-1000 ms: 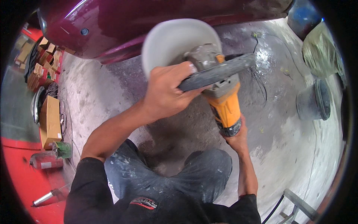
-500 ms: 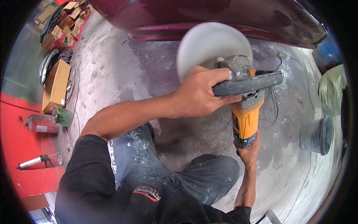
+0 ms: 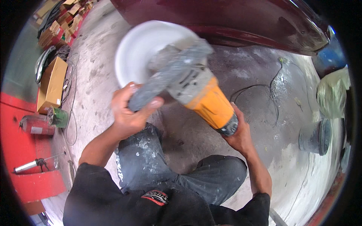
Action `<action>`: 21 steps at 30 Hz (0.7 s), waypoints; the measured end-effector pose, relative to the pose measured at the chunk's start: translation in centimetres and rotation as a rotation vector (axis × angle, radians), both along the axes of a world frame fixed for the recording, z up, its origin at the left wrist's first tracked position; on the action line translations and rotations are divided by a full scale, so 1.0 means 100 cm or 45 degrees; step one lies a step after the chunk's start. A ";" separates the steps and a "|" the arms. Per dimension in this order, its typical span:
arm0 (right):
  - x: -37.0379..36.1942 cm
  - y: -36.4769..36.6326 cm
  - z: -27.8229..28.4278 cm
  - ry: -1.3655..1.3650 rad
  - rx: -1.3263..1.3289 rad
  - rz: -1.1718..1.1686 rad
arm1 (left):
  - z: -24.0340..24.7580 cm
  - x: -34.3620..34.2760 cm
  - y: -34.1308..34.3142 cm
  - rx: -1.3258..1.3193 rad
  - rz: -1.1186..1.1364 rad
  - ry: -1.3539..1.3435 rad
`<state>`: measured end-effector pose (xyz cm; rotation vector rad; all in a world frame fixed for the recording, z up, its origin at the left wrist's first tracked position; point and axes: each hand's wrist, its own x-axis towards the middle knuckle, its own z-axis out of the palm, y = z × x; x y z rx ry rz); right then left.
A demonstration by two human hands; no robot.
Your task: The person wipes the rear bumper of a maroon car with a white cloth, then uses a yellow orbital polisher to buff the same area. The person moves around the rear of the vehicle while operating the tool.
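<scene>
My left hand (image 3: 129, 115) is closed round the near end of the dark front handle (image 3: 166, 75) of an orange and grey power polisher (image 3: 213, 101). My right hand (image 3: 241, 133) wraps the black rear end of its body. The round white pad (image 3: 130, 52) at the head is smeared by motion, so its surface detail cannot be made out. Beyond the tool stands a glossy dark maroon car panel (image 3: 233, 22). The pad is left of most of that panel; a gap of floor shows between them.
A black cord (image 3: 272, 88) curls over the stained concrete floor. To the right stand a grey bucket (image 3: 311, 137), a plastic bag (image 3: 332, 90) and a blue drum (image 3: 331, 56). At the left are a cardboard box (image 3: 54, 84), a green can (image 3: 57, 117), a red cylinder (image 3: 36, 125) and a caulking gun (image 3: 30, 165).
Both hands have swung the polisher's head leftward and back from the panel, tilting its body. The pad now lies farther left, and more of the cord shows. Both grips hold.
</scene>
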<state>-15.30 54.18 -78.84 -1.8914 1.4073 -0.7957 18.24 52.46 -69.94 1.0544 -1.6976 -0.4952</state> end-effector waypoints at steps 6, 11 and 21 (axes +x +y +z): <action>0.027 -0.020 0.005 -0.002 -0.002 0.117 | 0.002 0.031 0.011 0.001 0.132 0.040; 0.029 -0.013 0.003 -0.034 -0.110 0.073 | 0.012 0.025 0.005 -0.291 0.028 -0.126; 0.026 -0.014 0.009 -0.037 -0.294 -0.028 | 0.041 0.016 -0.009 -0.661 -0.047 -0.187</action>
